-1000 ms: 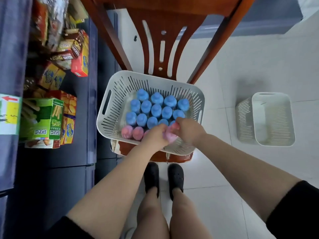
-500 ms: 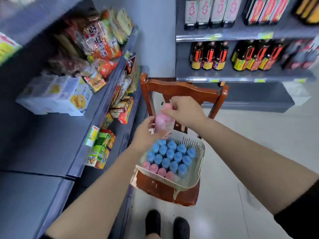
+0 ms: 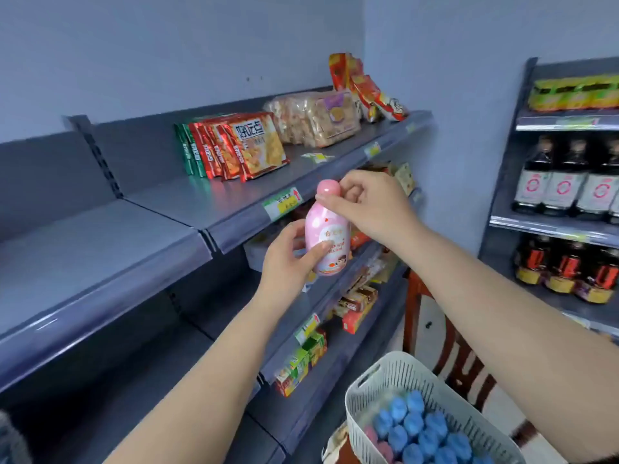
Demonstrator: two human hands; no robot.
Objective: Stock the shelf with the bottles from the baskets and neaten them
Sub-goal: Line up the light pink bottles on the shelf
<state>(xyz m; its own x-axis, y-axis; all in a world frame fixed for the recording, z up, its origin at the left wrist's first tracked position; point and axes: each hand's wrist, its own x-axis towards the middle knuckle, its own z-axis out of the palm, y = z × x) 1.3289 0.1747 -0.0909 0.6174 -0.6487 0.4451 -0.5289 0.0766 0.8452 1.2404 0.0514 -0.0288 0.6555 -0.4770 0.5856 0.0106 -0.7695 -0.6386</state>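
Bottle (image 3: 326, 234), pink, is upright between my two hands in front of the shelf (image 3: 187, 209) edge. My left hand (image 3: 289, 254) curls round its lower body, thumb across the label. My right hand (image 3: 370, 205) pinches the round cap from above. Below and right of my grip, the basket (image 3: 385, 383) holds blue-capped bottles (image 3: 415, 426). Beyond the grip, cracker packs (image 3: 234, 145) lie on the shelf.

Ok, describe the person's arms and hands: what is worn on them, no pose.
Both forearms are bare, with no watch, bracelet or glove in view. The left hand and right hand show no rings that can be made out. A sliver of dark sleeve shows at the bottom right corner, on the right arm. No sleeve shows on the left arm in this view.
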